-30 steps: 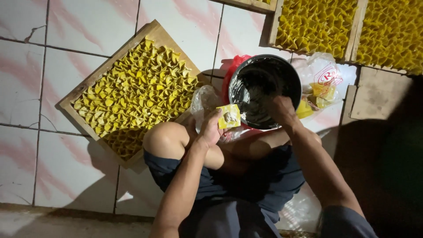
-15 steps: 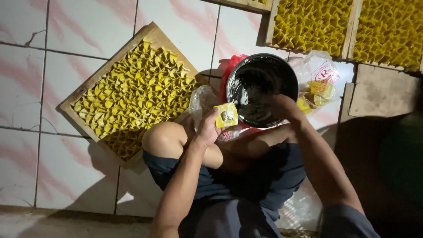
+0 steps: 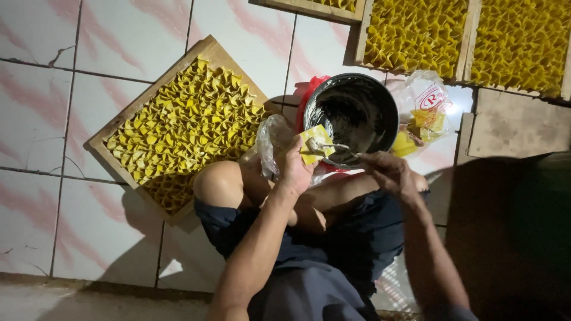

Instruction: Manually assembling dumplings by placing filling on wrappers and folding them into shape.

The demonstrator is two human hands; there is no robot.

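Filling step, I judge: left hand (image 3: 292, 172) holds a yellow wrapper (image 3: 315, 144); right hand (image 3: 386, 172) grips a spoon (image 3: 333, 146) over it, beside the bowl (image 3: 351, 116). Folding follows.

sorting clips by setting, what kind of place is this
Probably a home or small workshop floor where folded yellow snacks are made by hand. A person sits on pink-veined floor tiles among wooden trays packed with folded yellow wrappers, beside a dark bowl of filling.
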